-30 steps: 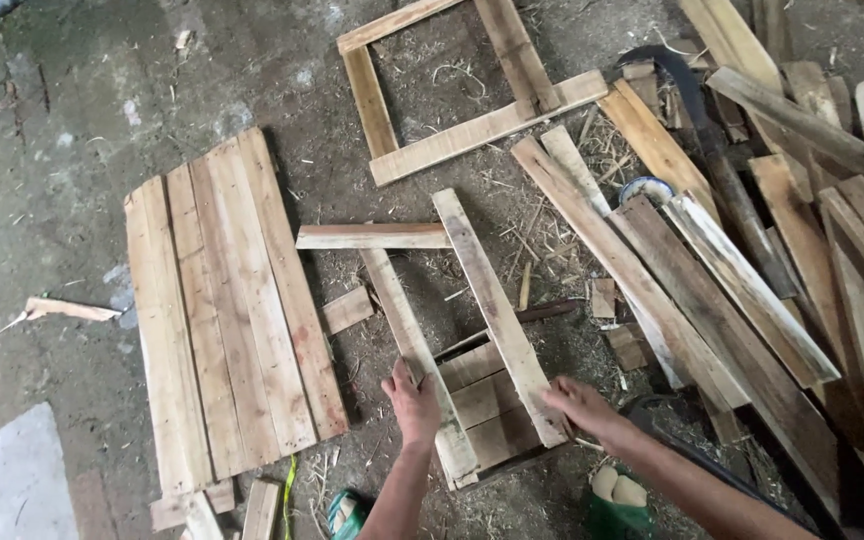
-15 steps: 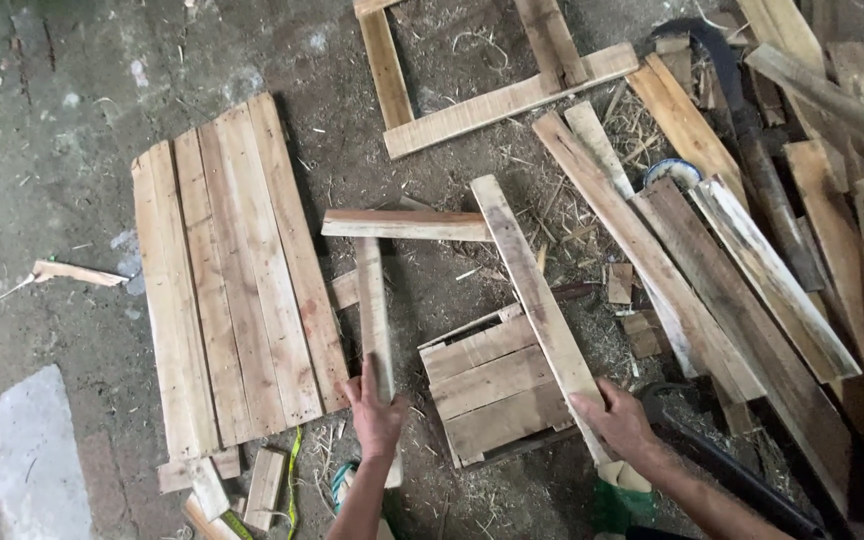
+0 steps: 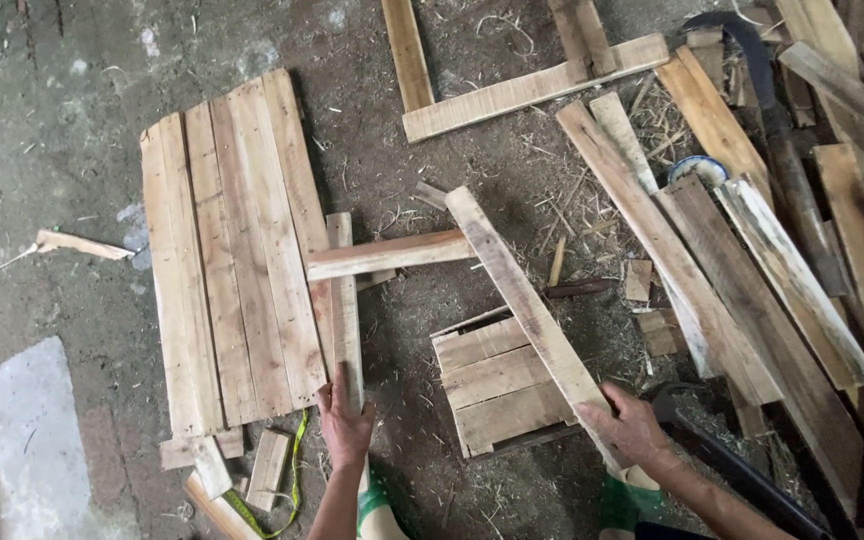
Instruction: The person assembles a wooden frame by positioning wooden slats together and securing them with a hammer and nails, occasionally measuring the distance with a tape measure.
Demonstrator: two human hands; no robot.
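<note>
My left hand (image 3: 344, 418) grips the near end of a narrow upright wooden slat (image 3: 343, 300) that lies right beside a panel of joined planks (image 3: 232, 255). A short cross slat (image 3: 390, 253) links the top of that slat to a long diagonal slat (image 3: 527, 310). My right hand (image 3: 632, 430) holds the near end of the diagonal slat. That slat rests over a small square panel of short boards (image 3: 497, 385) on the ground between my hands.
A pile of long planks (image 3: 752, 260) fills the right side, with a dark curved blade (image 3: 772, 110) lying on it. A wooden frame (image 3: 512, 90) lies at the top. Offcuts (image 3: 252, 465) and a yellow-green tape (image 3: 287, 470) sit near my left hand. Green footwear (image 3: 377, 505) shows below.
The three-slat frame has swung left: the left slat now lies against the plank panel, and both hands have shifted with it. The view has moved closer.
</note>
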